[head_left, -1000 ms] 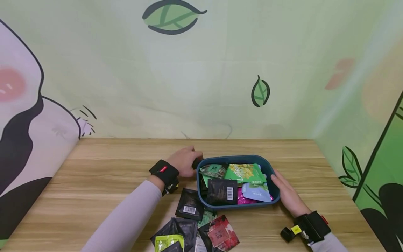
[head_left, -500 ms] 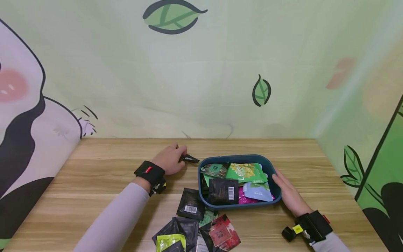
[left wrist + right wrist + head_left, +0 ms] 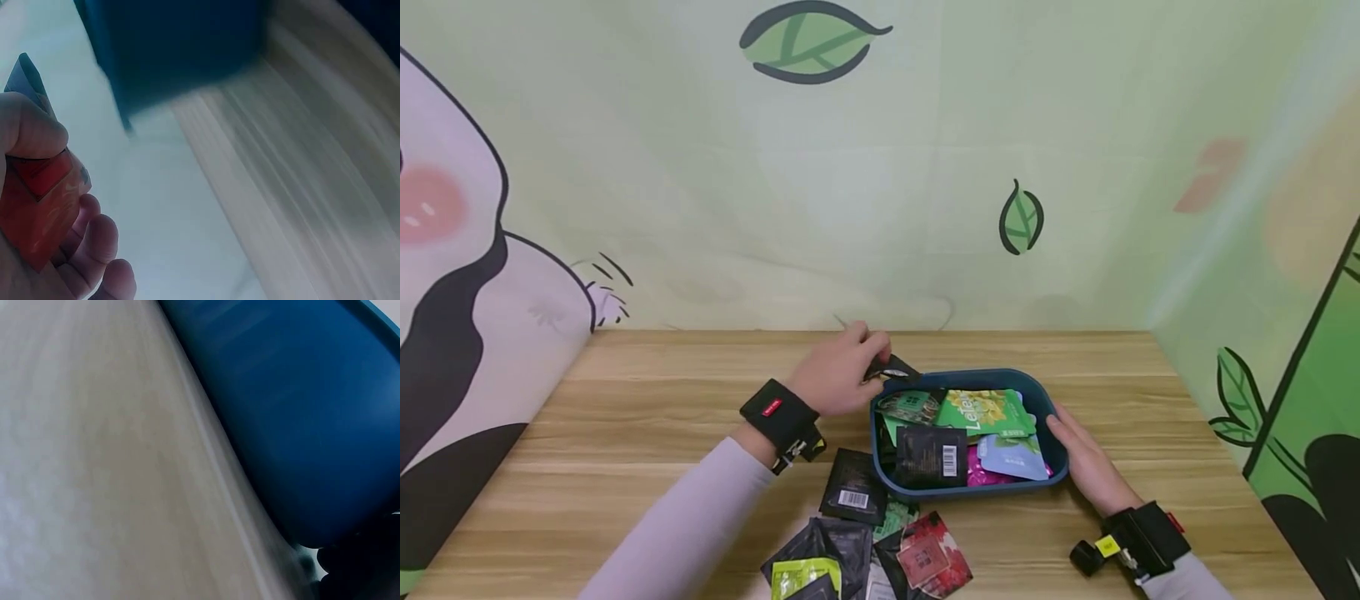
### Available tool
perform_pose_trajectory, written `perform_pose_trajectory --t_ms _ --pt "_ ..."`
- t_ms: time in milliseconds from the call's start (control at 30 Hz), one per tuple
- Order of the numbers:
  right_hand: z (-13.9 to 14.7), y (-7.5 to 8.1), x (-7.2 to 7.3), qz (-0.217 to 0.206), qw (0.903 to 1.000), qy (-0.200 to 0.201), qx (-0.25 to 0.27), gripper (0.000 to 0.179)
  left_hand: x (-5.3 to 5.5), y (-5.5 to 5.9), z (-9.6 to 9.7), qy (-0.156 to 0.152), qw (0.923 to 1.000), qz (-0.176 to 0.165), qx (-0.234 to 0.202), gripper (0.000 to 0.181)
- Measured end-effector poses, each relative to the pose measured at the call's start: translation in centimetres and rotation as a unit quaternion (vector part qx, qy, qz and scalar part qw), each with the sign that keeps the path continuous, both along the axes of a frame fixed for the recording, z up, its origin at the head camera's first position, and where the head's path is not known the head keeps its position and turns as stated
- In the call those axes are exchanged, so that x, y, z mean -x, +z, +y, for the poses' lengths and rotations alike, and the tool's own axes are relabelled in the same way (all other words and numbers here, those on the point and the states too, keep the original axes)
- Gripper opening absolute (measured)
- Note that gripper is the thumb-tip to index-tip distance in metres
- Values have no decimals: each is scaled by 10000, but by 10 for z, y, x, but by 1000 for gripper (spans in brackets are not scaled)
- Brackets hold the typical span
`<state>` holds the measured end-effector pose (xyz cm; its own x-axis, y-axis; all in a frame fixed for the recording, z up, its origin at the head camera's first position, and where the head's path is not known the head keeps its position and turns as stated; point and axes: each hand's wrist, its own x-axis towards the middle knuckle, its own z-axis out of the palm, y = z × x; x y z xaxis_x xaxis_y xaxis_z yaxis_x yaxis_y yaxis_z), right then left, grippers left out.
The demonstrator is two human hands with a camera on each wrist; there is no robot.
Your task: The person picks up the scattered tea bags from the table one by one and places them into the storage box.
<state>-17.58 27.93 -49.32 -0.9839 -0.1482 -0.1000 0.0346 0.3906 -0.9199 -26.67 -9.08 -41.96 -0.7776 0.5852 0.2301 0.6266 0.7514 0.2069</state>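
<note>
My left hand (image 3: 838, 372) pinches a small flat sachet at the back left corner of the blue bin (image 3: 970, 492). The sachet (image 3: 891, 367) looks black in the head view and reaches over the rim. In the left wrist view the sachet (image 3: 39, 209) shows a red face under the thumb. My right hand (image 3: 1093, 462) rests against the bin's right side with its fingers extended. Inside the bin lie several sachets, among them a green one (image 3: 981, 411), a black one with a barcode (image 3: 925, 457) and a light blue one (image 3: 1013, 457).
In front of the bin several more sachets lie in a loose pile, including a black one (image 3: 853, 486), a red one (image 3: 925, 554) and a yellow-green one (image 3: 805, 575). A printed backdrop (image 3: 880, 167) rises behind the wooden table (image 3: 625, 400).
My left hand first moved left, away from the bin, with the sachet between its fingers. Since then it has come back right, to the bin's rim. The right hand and bin have stayed put.
</note>
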Motion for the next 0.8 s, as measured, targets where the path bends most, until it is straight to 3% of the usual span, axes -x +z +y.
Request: perform_pose_trajectory --t_ms 300,600,667,800 --pt "0 1 -1 -72 9999 -31 -75 79 -21 14 49 -669 9974 -224 170 26" --pt "-1 1 -1 -75 9999 -43 57 80 -29 19 79 -1132 9923 -304 395 31" --pt "0 1 0 -69 9999 -34 69 80 -29 20 81 -1155 9916 -373 447 41" --pt "1 1 0 -72 9999 12 78 79 -32 20 80 -1180 9893 -478 709 82"
